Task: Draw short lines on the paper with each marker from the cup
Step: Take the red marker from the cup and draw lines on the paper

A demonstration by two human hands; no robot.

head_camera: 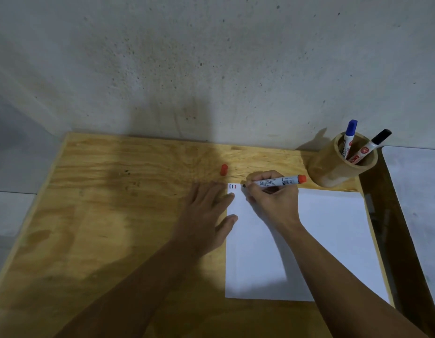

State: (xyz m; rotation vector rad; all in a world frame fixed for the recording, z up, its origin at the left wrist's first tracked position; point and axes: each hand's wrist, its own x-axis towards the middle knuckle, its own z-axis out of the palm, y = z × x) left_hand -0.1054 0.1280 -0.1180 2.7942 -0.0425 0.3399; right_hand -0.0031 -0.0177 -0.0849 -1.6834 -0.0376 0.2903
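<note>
A white sheet of paper (328,240) lies on the plywood table (114,215). My right hand (272,198) grips an uncapped red marker (282,181), tip down at the paper's top left corner, beside three short lines (232,186). My left hand (209,211) lies flat, fingers spread, on the paper's left edge. The red cap (223,169) rests on the wood just above the paper. A wooden cup (343,162) at the back right holds a blue-capped marker (350,137) and a black-capped marker (372,145).
A concrete wall (211,69) rises directly behind the table. The table's right edge runs along a dark frame (392,215), with pale floor beyond. Bare plywood stretches to the left of the paper.
</note>
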